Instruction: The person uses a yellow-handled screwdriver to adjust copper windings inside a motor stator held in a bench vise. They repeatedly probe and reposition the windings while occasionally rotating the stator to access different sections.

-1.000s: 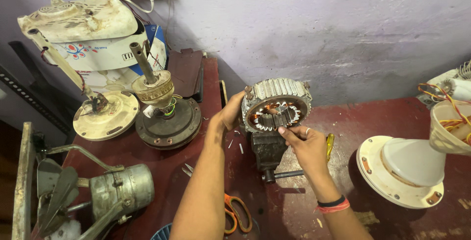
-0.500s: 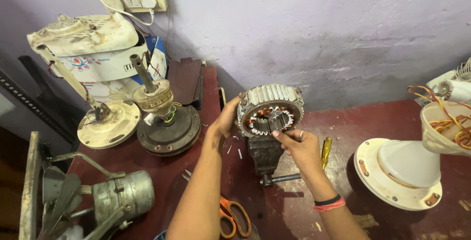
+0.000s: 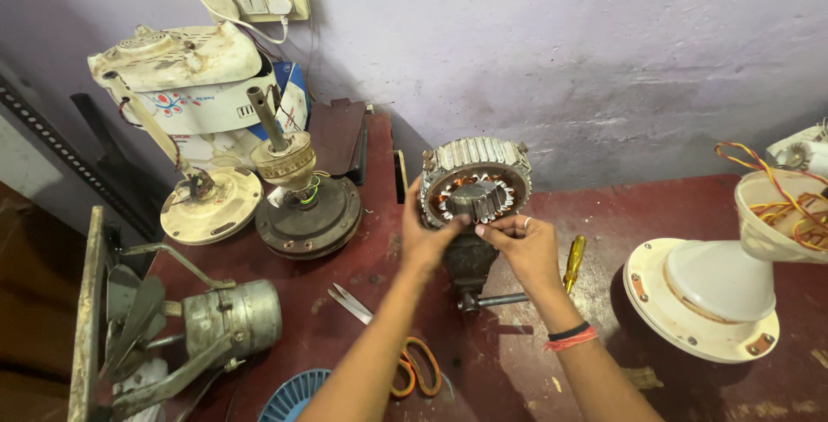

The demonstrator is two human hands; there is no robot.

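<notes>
Both hands on the stator (image 3: 476, 182): left hand (image 3: 429, 234) grips its side, right hand (image 3: 524, 248) fingertips pinching, probably, the centre core

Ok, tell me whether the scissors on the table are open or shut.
Open: the scissors lie flat on the red table, their blades spread apart in a V beside the left forearm.

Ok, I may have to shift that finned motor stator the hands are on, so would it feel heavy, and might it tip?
The motor stator is probably heavy for its size: metal fins ring copper windings. It looks top-heavy, a wide ring standing on edge over a narrower dark base, so a sideways push might topple it. The left hand and right hand both touch it, which suggests it needs steadying.
</notes>
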